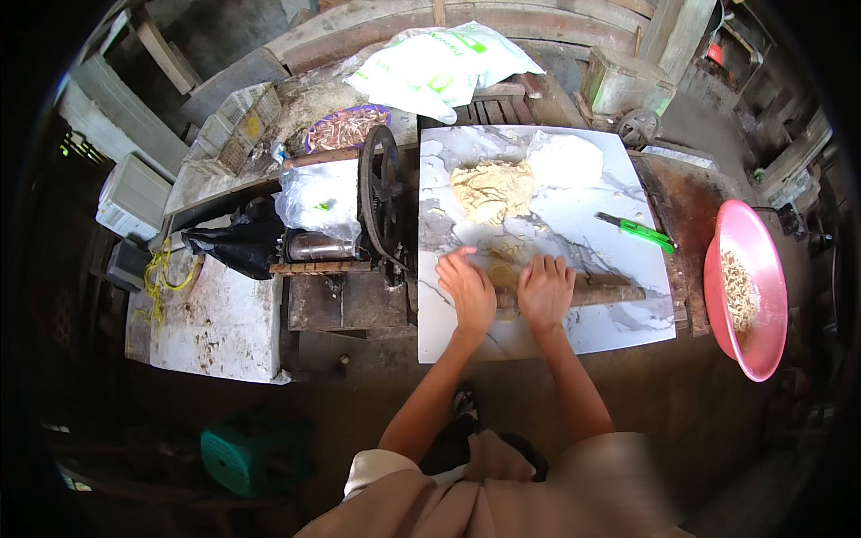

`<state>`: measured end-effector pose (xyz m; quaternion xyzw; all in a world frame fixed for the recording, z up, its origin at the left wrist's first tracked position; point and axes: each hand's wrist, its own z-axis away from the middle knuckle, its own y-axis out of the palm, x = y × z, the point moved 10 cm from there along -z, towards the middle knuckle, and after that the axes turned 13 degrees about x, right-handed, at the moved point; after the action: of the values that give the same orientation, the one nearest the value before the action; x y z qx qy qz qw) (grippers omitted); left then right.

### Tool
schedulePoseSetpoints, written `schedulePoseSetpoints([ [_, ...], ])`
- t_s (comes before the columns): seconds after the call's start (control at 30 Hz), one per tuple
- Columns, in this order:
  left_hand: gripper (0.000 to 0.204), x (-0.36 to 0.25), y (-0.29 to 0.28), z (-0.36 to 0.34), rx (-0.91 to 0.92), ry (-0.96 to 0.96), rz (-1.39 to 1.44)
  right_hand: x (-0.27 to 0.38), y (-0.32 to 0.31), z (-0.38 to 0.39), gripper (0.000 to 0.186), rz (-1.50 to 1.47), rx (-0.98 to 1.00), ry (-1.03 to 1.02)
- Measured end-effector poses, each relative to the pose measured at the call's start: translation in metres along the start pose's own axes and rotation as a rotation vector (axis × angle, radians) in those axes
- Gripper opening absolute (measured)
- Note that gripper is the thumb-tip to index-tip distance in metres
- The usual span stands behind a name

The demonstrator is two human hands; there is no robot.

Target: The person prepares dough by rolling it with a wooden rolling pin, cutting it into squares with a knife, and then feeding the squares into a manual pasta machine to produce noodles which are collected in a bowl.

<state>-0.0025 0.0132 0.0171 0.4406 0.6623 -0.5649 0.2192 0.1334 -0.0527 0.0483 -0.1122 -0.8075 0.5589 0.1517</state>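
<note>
On the white marbled board (pixel 574 332), a brown wooden rolling pin (pixel 610 295) lies crosswise, its longer end reaching out to the right. My right hand (pixel 545 291) is closed over the pin with bent fingers. Beside it, my left hand (pixel 466 294) curls at the pin's left end, which it mostly hides. A small flattened piece of dough (pixel 500 273) shows between my hands. Beyond them sits a large lump of pale dough (pixel 491 191), touching a clear plastic bag of white stuff (pixel 565 161). A green box cutter (pixel 646 235) lies right of the dough.
A hand-cranked roller machine (pixel 323 247) with a large wheel (pixel 381 193) stands left of the board. To the right is a pink basin (pixel 771 296) holding small pale pieces. White-green sacks (pixel 448 67) lie at the back. A green stool (pixel 229 457) is at lower left.
</note>
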Motion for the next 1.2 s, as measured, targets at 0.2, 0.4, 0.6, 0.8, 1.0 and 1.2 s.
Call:
schedulePoseSetpoints([
  [0.2, 0.037, 0.005, 0.011, -0.039, 0.049, -0.088, -0.100, -0.002, 0.012, -0.043, 0.014, -0.054, 0.047, 0.036],
  [0.4, 0.039, 0.012, 0.005, 0.022, 0.065, -0.091, -0.056, 0.006, -0.010, 0.016, 0.010, -0.078, 0.026, -0.009],
  [0.6, 0.040, 0.004, 0.006, 0.000, 0.048, -0.028, -0.067, 0.008, -0.007, -0.009, 0.014, -0.079, 0.007, 0.007],
  [0.8, 0.040, 0.003, 0.012, -0.045, 0.002, -0.076, -0.079, 0.003, 0.010, -0.051, 0.021, -0.094, 0.074, 0.067],
  [1.0, 0.038, 0.013, 0.007, 0.018, 0.105, -0.127, -0.019, 0.014, -0.009, 0.006, 0.029, -0.105, 0.081, -0.029],
  [1.2, 0.033, 0.014, 0.015, -0.018, 0.073, -0.125, -0.040, 0.011, 0.003, -0.025, 0.034, -0.138, 0.077, -0.025],
])
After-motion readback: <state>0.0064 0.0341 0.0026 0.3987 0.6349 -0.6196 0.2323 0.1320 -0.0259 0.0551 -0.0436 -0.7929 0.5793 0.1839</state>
